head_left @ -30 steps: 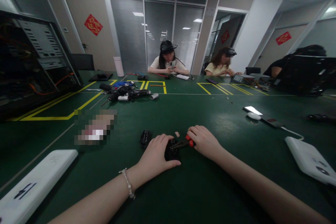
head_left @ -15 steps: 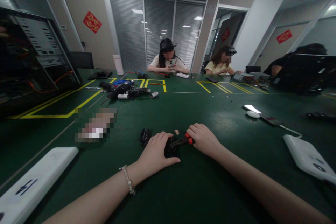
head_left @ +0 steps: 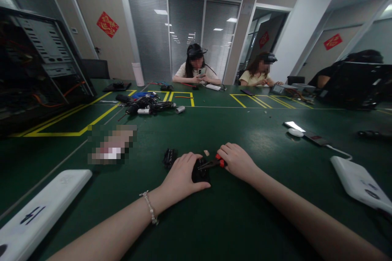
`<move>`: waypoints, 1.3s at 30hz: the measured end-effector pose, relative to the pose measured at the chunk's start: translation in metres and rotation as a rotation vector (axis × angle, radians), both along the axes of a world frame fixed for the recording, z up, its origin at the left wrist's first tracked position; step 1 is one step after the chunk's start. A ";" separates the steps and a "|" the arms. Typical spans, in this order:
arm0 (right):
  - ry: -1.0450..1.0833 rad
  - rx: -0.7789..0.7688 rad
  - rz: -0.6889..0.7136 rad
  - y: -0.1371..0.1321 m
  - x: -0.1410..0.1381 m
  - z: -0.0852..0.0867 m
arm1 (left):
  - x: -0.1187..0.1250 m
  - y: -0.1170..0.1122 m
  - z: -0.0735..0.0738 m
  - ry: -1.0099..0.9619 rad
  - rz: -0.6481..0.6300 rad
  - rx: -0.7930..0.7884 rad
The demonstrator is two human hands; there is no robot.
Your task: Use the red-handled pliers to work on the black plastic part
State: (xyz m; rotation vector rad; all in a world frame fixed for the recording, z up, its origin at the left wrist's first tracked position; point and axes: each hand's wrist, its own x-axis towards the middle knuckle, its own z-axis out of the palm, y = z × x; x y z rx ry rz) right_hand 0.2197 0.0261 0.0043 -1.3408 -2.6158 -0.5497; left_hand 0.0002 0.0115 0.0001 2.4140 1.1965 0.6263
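My left hand (head_left: 183,173) is curled over a small black part (head_left: 199,175) on the green table (head_left: 232,212), pressing it down. My right hand (head_left: 235,161) is closed on the red handles of a pair of pliers (head_left: 214,164). The pliers' black jaws point left and reach the black part. A second small black part (head_left: 169,157) lies just left of my left hand. A tiny pale piece (head_left: 206,153) rests on the mat between my hands, a little further back.
White flat devices lie at the near left (head_left: 39,212) and at the right (head_left: 358,181). A heap of tools (head_left: 143,104) sits mid-left, an open computer case (head_left: 36,65) at far left. A phone and a mouse (head_left: 295,131) lie to the right. Two people sit across the table.
Both hands have kept their grip and place. Only the view has shifted slightly.
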 end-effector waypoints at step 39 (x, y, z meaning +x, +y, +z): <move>0.046 0.002 0.022 0.001 0.003 -0.003 | 0.000 0.000 0.001 0.005 -0.005 0.006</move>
